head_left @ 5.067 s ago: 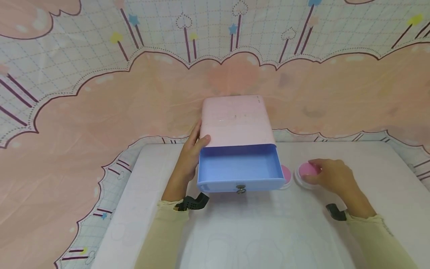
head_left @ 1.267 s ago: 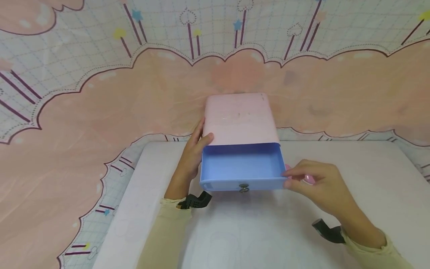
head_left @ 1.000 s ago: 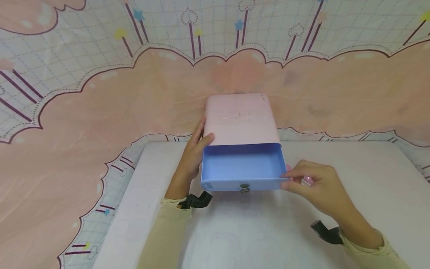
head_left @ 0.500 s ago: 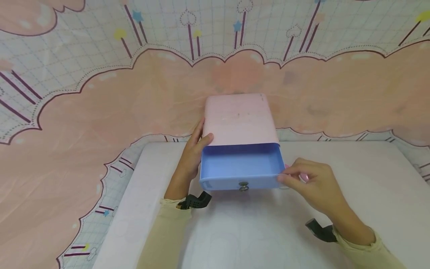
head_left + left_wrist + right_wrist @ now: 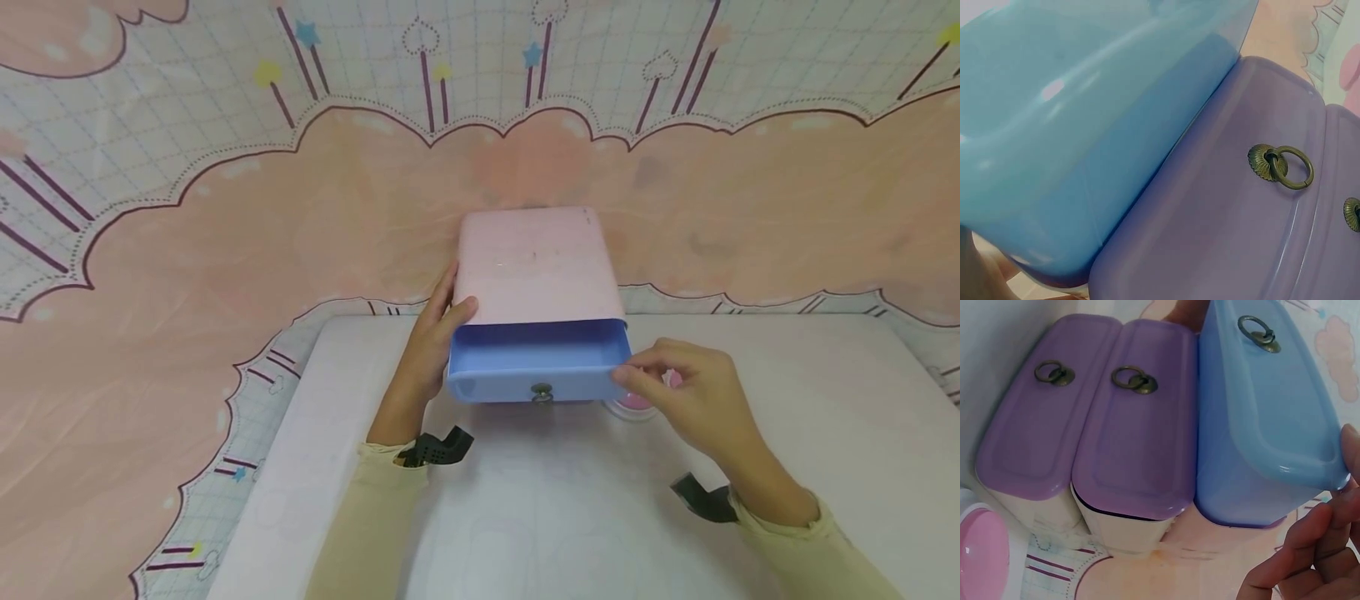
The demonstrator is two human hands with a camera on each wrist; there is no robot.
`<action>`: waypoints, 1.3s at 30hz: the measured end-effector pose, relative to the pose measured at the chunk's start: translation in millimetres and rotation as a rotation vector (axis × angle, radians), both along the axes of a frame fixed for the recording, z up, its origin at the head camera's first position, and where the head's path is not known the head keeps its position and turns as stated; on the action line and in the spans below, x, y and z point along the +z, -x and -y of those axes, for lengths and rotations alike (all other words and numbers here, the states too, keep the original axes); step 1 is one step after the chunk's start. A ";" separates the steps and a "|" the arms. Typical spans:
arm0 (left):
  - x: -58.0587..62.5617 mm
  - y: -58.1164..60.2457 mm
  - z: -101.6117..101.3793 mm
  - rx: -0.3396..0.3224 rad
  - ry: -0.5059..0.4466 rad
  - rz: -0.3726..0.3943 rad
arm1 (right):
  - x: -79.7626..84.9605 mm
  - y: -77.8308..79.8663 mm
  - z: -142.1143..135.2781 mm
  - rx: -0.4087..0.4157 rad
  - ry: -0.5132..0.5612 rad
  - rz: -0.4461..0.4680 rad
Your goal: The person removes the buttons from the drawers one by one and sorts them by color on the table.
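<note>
A small cabinet with a pink top [image 5: 536, 267] stands at the back of the table, its blue drawer [image 5: 495, 385] partly pulled out and bare inside. My left hand [image 5: 422, 358] holds the cabinet's left side, thumb over the front top edge and fingers along the wall. At the drawer's right front corner, my right hand [image 5: 693, 392] pinches the edge between thumb and fingers. Below the blue drawer, the right wrist view shows two shut purple drawers [image 5: 1141, 425] with brass ring pulls [image 5: 1129, 377].
A round container with a pink top [image 5: 636, 403] sits just right of the cabinet, partly hidden by the drawer. Another pink piece [image 5: 672, 378] shows behind my right hand. A patterned cloth [image 5: 360, 208] hangs behind the white table [image 5: 525, 517].
My right hand has gone from a pink-topped round container to the drawer's corner. In the last half second the drawer has slid partly inward with it. My left hand stays on the cabinet.
</note>
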State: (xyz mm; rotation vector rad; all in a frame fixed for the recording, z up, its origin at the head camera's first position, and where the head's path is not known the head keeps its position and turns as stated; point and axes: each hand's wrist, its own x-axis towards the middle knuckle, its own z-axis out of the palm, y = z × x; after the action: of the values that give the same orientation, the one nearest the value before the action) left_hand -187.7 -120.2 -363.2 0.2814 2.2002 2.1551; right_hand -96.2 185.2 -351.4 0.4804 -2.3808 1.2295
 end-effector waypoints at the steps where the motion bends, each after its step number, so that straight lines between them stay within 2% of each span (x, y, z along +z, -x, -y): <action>1: 0.0 -0.3 0.1 0.001 0.004 0.001 | 0.1 0.9 0.0 -0.009 -0.009 0.004; 13: -3.2 0.2 2.4 0.009 0.021 0.005 | 1.5 10.4 3.6 -0.066 -0.019 0.108; 19: -1.8 -1.0 1.9 0.005 0.030 0.005 | 3.2 15.9 5.1 -0.102 -0.034 0.118; 23: -0.7 -1.4 1.9 0.001 0.029 0.011 | 3.1 16.6 6.3 -0.115 -0.003 0.133; 27: 0.0 -2.1 2.5 0.006 0.020 0.009 | 1.5 11.9 9.9 -0.132 0.080 0.097; 30: -0.6 -1.9 2.6 0.006 0.014 0.011 | -0.4 4.6 13.1 -0.137 0.143 -0.016; 32: -1.5 -1.2 2.3 0.003 0.011 0.014 | -1.5 -1.1 16.2 -0.100 0.195 -0.083; 34: -2.0 -0.5 2.0 0.003 0.011 0.016 | -3.1 -6.1 20.8 -0.035 0.214 -0.110; 37: -2.1 0.0 1.6 0.004 0.012 0.016 | -9.3 -10.4 30.8 0.070 0.215 -0.045; 39: -1.5 -0.3 1.4 0.003 0.013 0.016 | -17.3 -10.9 39.3 0.101 0.192 0.020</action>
State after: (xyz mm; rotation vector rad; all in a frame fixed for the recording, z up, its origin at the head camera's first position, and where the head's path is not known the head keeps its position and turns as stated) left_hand -187.4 -121.7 -364.7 0.2591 2.2064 2.1361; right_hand -85.3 146.0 -368.7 0.5347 -2.2493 1.4964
